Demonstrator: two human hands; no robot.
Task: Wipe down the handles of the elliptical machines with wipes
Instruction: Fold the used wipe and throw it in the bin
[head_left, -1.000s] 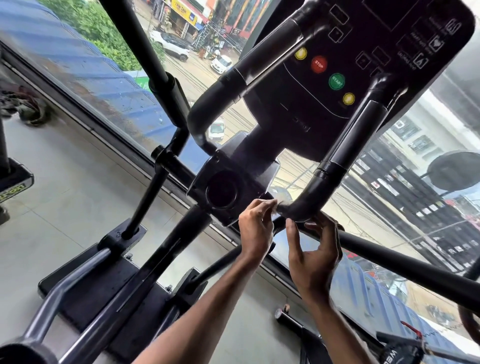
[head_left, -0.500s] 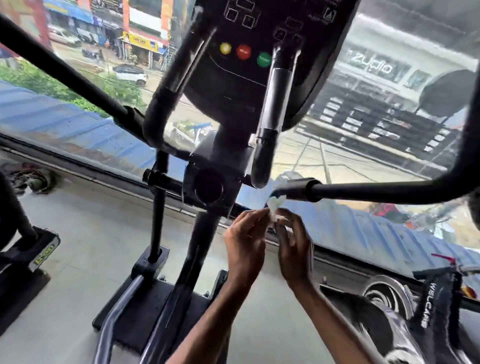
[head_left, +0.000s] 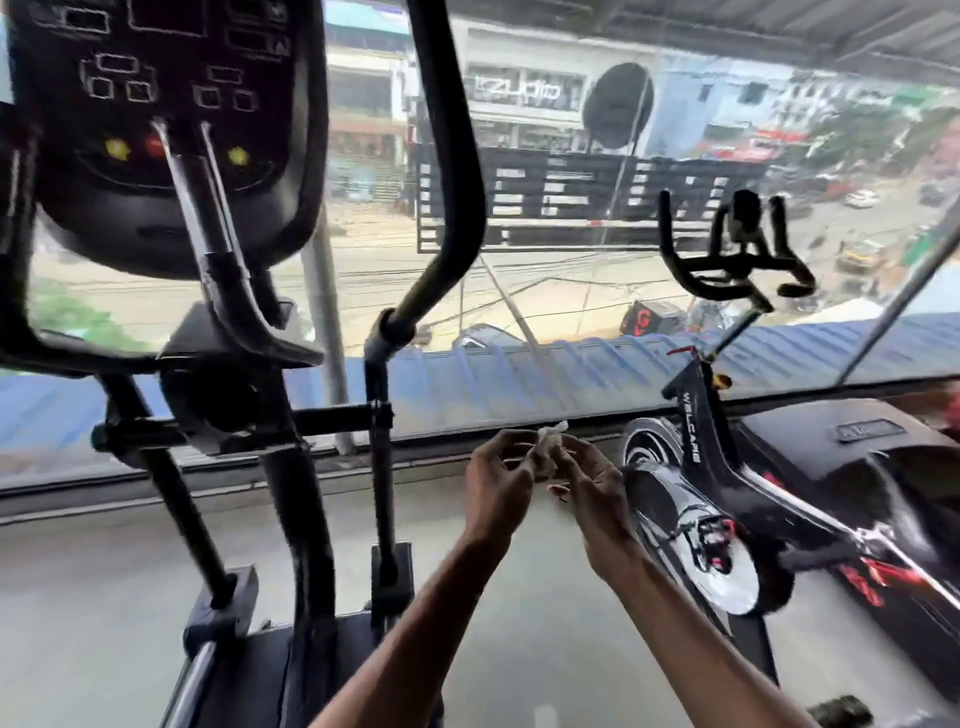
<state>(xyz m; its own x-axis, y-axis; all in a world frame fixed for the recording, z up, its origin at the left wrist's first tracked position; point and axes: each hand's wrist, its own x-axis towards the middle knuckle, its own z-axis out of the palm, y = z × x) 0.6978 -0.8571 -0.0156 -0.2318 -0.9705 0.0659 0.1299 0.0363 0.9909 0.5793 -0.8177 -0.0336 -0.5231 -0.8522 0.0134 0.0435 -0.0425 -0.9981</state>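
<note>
A small crumpled white wipe (head_left: 549, 444) sits between my two hands in mid-air, low in the centre. My left hand (head_left: 496, 480) pinches its left side and my right hand (head_left: 592, 480) pinches its right side. Both hands are off the machine. The black elliptical fills the left: its console (head_left: 156, 104) at top left, a fixed curved handle (head_left: 228, 270) below it, and the tall moving handle (head_left: 447, 171) rising left of and above my hands.
A black spin bike (head_left: 727, 467) with drop handlebars (head_left: 732, 260) stands close on the right, its flywheel just beside my right hand. A large window (head_left: 571, 312) with a low sill runs across ahead. Grey floor (head_left: 104, 597) lies below.
My view swung right, so the elliptical slid to the left and the spin bike came in. My hands left the curved handle and now hold the wipe together, away from the machine.
</note>
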